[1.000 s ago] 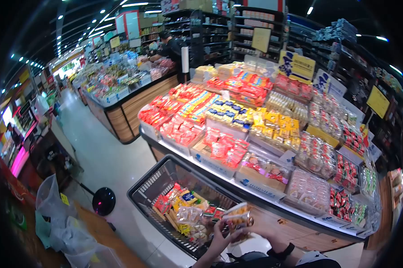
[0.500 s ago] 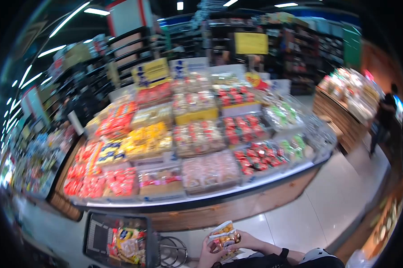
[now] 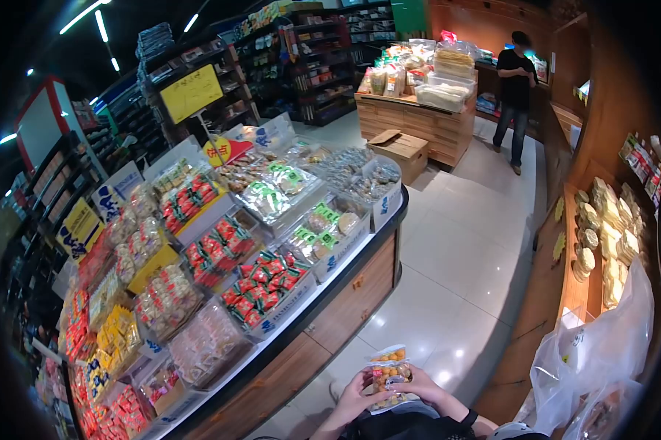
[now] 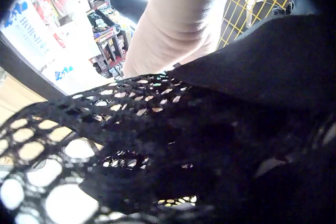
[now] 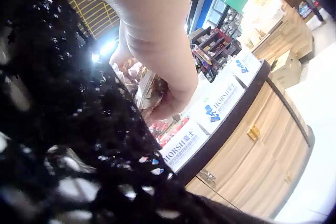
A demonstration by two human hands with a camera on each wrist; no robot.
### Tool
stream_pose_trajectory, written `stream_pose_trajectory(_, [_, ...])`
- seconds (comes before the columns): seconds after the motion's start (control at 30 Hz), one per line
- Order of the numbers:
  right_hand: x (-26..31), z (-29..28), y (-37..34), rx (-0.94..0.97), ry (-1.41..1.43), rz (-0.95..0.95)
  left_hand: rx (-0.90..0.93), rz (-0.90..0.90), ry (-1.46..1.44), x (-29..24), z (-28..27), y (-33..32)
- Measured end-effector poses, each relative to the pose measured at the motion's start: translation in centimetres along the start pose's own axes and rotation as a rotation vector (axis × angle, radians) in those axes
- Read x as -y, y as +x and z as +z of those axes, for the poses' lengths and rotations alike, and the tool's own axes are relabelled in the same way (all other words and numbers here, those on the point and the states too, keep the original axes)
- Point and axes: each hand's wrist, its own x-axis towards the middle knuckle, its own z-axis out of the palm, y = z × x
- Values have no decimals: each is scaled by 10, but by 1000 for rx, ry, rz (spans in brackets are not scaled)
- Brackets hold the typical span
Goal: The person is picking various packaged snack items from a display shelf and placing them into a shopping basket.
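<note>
Evidently, a carrying or looking-over step, judged from the two-handed hold; everything below is placed by the candy counter (image 3: 352, 297).

Item: snack packets (image 3: 390, 375), clear, with round orange-yellow pieces showing at the top; location, in front of the wearer's body, off the counter's wooden front and over the floor side. They appear to be more than one, though the overlap makes the count uncertain.

Left hand (image 3: 354, 397): grasping the packets along one side; its fingertips are out of sight in the left wrist view.

Right hand (image 3: 424, 386): grasping the opposite side, fingers curled round clear wrapping in the right wrist view.

Counter stock: red-wrapped sweets (image 3: 264, 287) in a tray at the near edge, pale pink packets (image 3: 207, 339) beside them.

Beyond the counter's far end: a cardboard box (image 3: 400, 152) on the floor, a wooden stand (image 3: 418, 125), a person in dark clothes (image 3: 516, 92).

Across the aisle from the counter: a plastic bag (image 3: 590, 359).

Next move, as judged: calls for keeping the packets together while one hand frees itself, or for both to carry the bundle level and unsqueezed.
</note>
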Motion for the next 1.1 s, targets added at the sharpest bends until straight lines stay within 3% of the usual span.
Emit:
stream_pose_trajectory(0.27, [18, -36, 85, -110, 24, 41, 79, -37, -123, -20, -30, 97])
stream_pose_trajectory(0.4, [62, -52, 140, -120, 30, 45, 122, -119, -110, -41, -53, 168])
stream_pose_trajectory(0.63, [149, -90, 236, -202, -61, 4, 210, -66, -22, -87, -80, 308])
stream_pose_trajectory(0.73, [159, -124, 269, -274, -49, -55, 373, -117, 1, -97, -85, 372])
stream_pose_trajectory(0.83, [166, -166, 289, -322, -94, -107, 456, -152, -21, -92, -72, 429])
stream_pose_trajectory(0.97, [187, -227, 307, -365, 62, -162, 549, -157, -45, -86, -31, 503])
stream_pose_trajectory(1.1, [208, -306, 327, -419, 98, -153, 493, -140, -43, -82, 17, 570])
